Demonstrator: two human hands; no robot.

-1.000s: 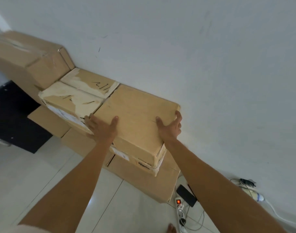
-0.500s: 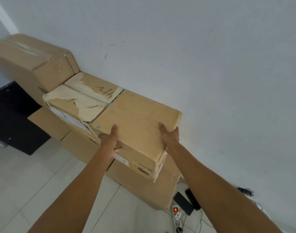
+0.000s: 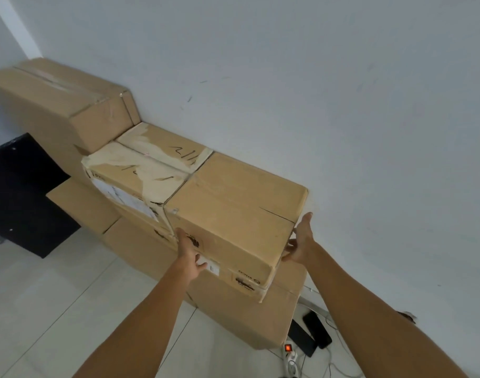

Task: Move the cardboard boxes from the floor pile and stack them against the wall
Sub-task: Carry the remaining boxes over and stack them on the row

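Note:
A plain brown cardboard box (image 3: 233,211) lies on top of the stack against the white wall (image 3: 342,105). My left hand (image 3: 188,252) presses flat on its front face, fingers straight. At the box's right end my right hand (image 3: 301,241) touches the side with straight fingers. To the left of it sits a box with torn tape and scribbles (image 3: 143,167). A larger box (image 3: 69,105) stands higher at the far left. Beneath them are bigger base boxes (image 3: 249,312).
A black panel (image 3: 23,192) leans at the left on the pale tiled floor (image 3: 56,309). On the floor at the stack's right end lie a power strip with a lit red switch (image 3: 289,350), two dark phones (image 3: 316,330) and loose cables.
Both hands slid off the box's top: the left dropped to the front face, the right moved to the right end. The view pulled back from the stack.

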